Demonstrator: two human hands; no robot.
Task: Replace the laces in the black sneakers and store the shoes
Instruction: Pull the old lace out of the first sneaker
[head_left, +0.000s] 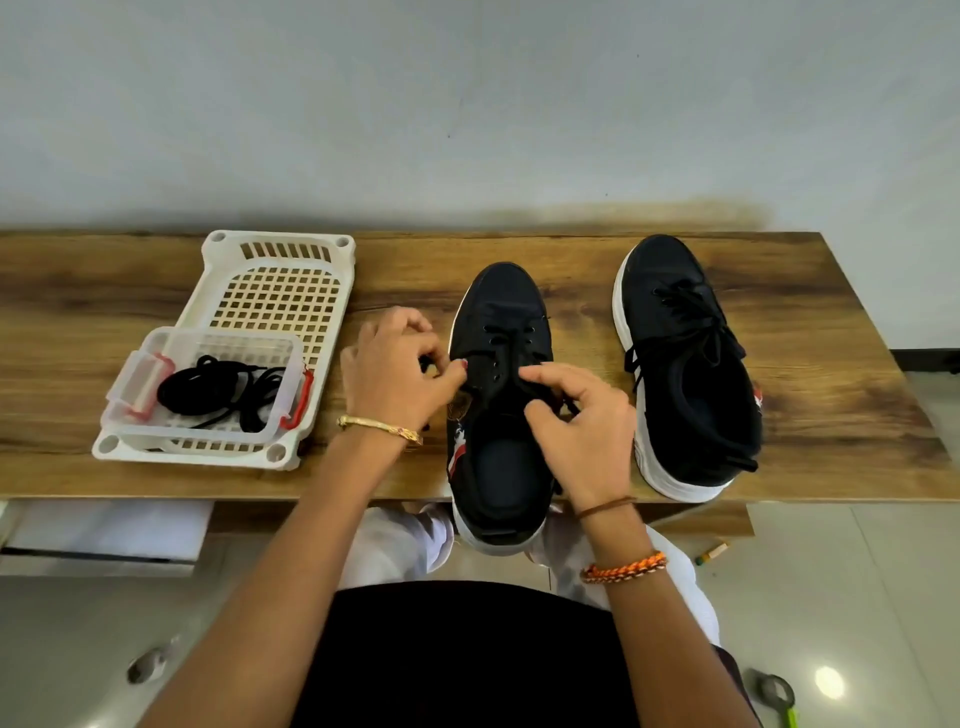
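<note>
The near sneaker (498, 405), black fabric over a thick white rubber sole, lies on the wooden table (72, 322) with its toe toward the wall and its heel overhanging the table's front edge. Its black lace (506, 338) crosses only the eyelets nearest the toe; the ones behind are bare. The left hand (397, 374), just left of this sneaker, has its fingers curled and pinches a lace end against the shoe's left side. The right hand (576, 421) rests over the tongue, fingers curled round the other lace end. Right of the sneaker, apart from it, stands the second sneaker (685, 374), the same make, fully laced, with loose flat lace ends trailing over its collar. Left of the sneaker, past the left hand, sits a white plastic basket (280, 291) with a square-grid bottom and rounded corners. In the basket's near half rests a clear plastic box (156, 348) with red clips, and inside that lies a tangle of black spare laces (218, 395). Bare wood-grain board lies between the two shoes and beyond their toes up to a plain pale wall (467, 104). Glossy floor tiles (831, 597) show below the table's front edge, to the sneaker's right.
</note>
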